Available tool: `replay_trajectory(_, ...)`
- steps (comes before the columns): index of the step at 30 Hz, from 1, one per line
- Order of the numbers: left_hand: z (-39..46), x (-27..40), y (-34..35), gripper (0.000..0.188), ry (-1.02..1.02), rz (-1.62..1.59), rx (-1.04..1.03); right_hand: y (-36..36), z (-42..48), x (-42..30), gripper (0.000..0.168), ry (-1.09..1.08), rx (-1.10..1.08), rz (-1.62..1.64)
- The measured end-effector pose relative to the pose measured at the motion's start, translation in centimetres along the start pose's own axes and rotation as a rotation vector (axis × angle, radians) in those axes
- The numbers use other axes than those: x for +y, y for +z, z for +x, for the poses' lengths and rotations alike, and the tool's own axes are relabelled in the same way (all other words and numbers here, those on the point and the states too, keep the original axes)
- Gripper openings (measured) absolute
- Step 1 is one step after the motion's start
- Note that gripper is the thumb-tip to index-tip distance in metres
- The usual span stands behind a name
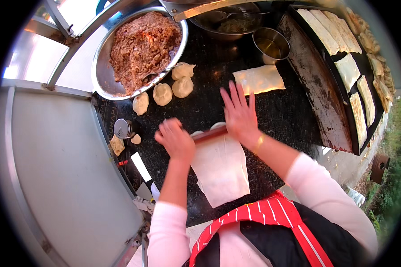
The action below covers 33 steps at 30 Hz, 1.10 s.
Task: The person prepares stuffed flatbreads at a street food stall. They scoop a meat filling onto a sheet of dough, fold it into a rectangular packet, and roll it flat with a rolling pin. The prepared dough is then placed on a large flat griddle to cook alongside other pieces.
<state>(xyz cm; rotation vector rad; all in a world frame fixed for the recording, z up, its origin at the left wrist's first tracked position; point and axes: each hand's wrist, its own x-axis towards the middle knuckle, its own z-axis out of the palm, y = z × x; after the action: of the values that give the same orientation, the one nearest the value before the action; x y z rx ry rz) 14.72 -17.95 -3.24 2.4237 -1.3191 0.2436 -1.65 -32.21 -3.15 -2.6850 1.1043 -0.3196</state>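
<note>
A red-brown rolling pin (210,134) lies across the far end of a thin, flattened sheet of dough (220,170) on the black speckled worktop. My left hand (176,139) rests at the pin's left end, its fingers blurred and partly curled. At the right end is my right hand (241,115), palm down with its fingers spread and stretched forward. The palms press on the pin and no fingers are seen wrapped around it. A bit of dough shows just beyond the pin. Farther off, a folded dough rectangle (260,79) lies beside a metal cup of oil (271,45).
Dough balls (162,94) sit by a steel bowl (98,71) of minced filling (143,50). A shaker (123,128) and a white-bladed spatula (141,166) are at left. A griddle (346,100) with flatbreads (358,116) stands at right. A metal frame bar (204,10) crosses the top.
</note>
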Motion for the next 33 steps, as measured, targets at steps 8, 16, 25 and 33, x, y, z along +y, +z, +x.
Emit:
replay_trajectory(8, 0.8, -0.3, 1.3, 0.023, -0.006, 0.006, -0.030, 1.3, 1.7, 0.8, 0.060, -0.051, 0.012, -0.017)
replay_trajectory(16, 3.6, -2.7, 1.2, 0.016, -0.078, -0.337, -0.002, -1.2, 5.4, 0.2, 0.056, -0.181, -0.054, 0.103)
replay_trajectory(25, -1.7, 0.2, -3.0, 0.022, -0.186, -0.510, -0.067, -4.7, -1.4, 0.7, 0.041, -0.387, -0.299, 0.149)
replay_trajectory(33, -13.3, 2.5, -4.6, 0.062, -0.065, 0.154, -0.341, -2.5, -12.7, 0.6, 0.055, -0.029, -0.115, 0.076)
